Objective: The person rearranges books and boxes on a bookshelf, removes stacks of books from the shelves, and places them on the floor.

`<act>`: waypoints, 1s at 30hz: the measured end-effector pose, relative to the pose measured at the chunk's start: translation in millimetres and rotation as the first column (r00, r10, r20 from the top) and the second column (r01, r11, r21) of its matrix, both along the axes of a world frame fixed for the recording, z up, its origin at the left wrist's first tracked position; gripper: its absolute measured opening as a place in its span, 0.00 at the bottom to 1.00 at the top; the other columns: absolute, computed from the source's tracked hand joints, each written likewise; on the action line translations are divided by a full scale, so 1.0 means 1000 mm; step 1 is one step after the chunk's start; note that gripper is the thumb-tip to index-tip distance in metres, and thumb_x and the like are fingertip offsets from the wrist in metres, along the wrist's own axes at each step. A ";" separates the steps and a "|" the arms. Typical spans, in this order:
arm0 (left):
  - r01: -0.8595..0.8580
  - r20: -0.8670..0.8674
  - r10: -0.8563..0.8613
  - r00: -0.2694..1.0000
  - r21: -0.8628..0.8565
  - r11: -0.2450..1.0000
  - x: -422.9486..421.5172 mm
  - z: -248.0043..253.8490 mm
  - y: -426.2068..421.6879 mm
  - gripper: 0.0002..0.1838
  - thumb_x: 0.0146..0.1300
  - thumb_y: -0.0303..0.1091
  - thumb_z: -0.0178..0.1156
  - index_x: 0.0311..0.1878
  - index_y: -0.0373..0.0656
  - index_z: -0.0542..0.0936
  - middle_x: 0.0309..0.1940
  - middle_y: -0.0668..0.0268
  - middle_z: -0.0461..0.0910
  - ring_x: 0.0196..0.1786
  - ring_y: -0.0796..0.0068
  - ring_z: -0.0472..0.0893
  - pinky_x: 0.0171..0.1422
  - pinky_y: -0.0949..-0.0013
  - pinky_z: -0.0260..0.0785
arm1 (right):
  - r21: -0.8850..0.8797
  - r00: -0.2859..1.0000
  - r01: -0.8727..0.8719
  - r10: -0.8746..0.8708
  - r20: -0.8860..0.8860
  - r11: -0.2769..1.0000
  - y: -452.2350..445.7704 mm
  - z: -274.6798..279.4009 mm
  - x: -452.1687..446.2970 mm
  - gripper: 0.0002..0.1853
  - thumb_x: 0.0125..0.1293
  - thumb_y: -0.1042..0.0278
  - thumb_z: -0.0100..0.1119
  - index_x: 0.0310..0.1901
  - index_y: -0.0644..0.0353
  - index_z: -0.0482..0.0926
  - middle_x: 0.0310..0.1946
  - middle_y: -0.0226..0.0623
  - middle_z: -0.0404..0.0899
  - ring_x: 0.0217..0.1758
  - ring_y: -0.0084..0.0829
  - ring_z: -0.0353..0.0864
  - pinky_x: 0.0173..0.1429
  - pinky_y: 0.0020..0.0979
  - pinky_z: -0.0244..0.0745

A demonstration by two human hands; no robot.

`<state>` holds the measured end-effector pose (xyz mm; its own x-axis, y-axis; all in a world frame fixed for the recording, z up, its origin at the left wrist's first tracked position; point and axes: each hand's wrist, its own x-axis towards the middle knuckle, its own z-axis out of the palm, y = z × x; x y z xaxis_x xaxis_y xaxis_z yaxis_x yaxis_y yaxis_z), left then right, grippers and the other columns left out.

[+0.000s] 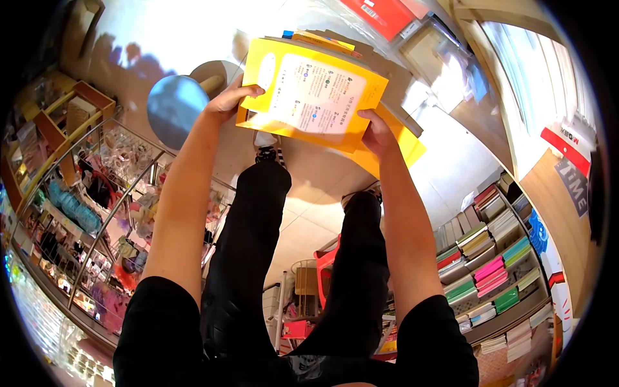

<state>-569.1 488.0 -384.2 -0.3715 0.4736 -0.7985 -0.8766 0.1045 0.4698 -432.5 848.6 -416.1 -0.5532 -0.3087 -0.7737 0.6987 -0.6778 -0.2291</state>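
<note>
A yellow book with a white printed text panel is held out in front of me, slightly tilted. My left hand grips its left edge, thumb on top of the cover. At the lower right corner my right hand pinches the book, also thumb on top; the fingers of both hands beneath it are hidden. More yellow-covered books show from under the right side, and other book edges stick out beyond the far side. Whether those lower ones are also in my hands I cannot tell.
A round blue stool stands left of the book. Metal racks of small hanging goods line the left. Shelves of notebooks fill the right, below a wooden counter. A red package lies at the top, and something red shows between my legs.
</note>
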 end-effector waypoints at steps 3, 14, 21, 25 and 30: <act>-0.060 -0.046 0.059 0.997 -0.020 0.998 0.006 -0.004 0.002 0.45 0.56 0.38 0.69 0.74 0.36 0.59 0.60 0.58 0.75 0.63 0.68 0.74 0.66 0.64 0.68 | 0.048 1.000 0.014 -0.014 -0.003 0.999 -0.004 0.004 0.003 0.24 0.66 0.64 0.61 0.63 0.58 0.73 0.57 0.35 0.80 0.62 0.35 0.78 0.69 0.40 0.68; -0.108 -0.212 -0.013 0.977 -0.547 0.830 0.043 -0.072 -0.031 0.54 0.54 0.54 0.75 0.73 0.29 0.60 0.61 0.47 0.76 0.60 0.62 0.79 0.64 0.63 0.71 | 0.325 0.964 -0.111 0.022 0.266 0.939 -0.002 0.042 0.058 0.25 0.64 0.47 0.65 0.59 0.48 0.76 0.57 0.28 0.74 0.58 0.29 0.72 0.64 0.37 0.62; 0.057 -0.160 -0.225 0.961 -0.682 0.730 0.065 -0.035 -0.029 0.57 0.49 0.59 0.73 0.73 0.29 0.62 0.64 0.44 0.75 0.65 0.57 0.77 0.66 0.61 0.70 | 0.264 0.967 -0.106 0.037 0.253 0.959 0.021 0.070 0.115 0.23 0.74 0.51 0.50 0.67 0.47 0.71 0.64 0.38 0.73 0.66 0.38 0.73 0.70 0.41 0.63; 0.086 -0.124 -0.270 0.955 -0.756 0.649 0.090 0.059 0.002 0.45 0.58 0.60 0.68 0.69 0.35 0.71 0.63 0.48 0.76 0.66 0.59 0.75 0.69 0.60 0.66 | 0.166 0.960 -0.122 0.074 0.271 0.979 0.036 0.100 0.143 0.21 0.77 0.54 0.46 0.66 0.48 0.70 0.67 0.42 0.72 0.68 0.43 0.72 0.70 0.43 0.64; 0.128 -0.085 -0.310 0.947 -0.784 0.607 0.129 0.096 -0.001 0.45 0.58 0.60 0.67 0.69 0.35 0.70 0.65 0.46 0.75 0.68 0.52 0.74 0.71 0.59 0.65 | 0.202 0.927 -0.219 0.139 0.348 0.955 0.041 0.135 0.160 0.27 0.71 0.50 0.56 0.67 0.53 0.68 0.64 0.41 0.76 0.65 0.41 0.75 0.66 0.37 0.70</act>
<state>-440.2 487.0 -287.8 -0.5260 -0.1821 -0.8307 -0.6784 0.6790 0.2808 -272.2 890.0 -280.9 -0.2099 -0.1679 -0.9632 0.8656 -0.4900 -0.1032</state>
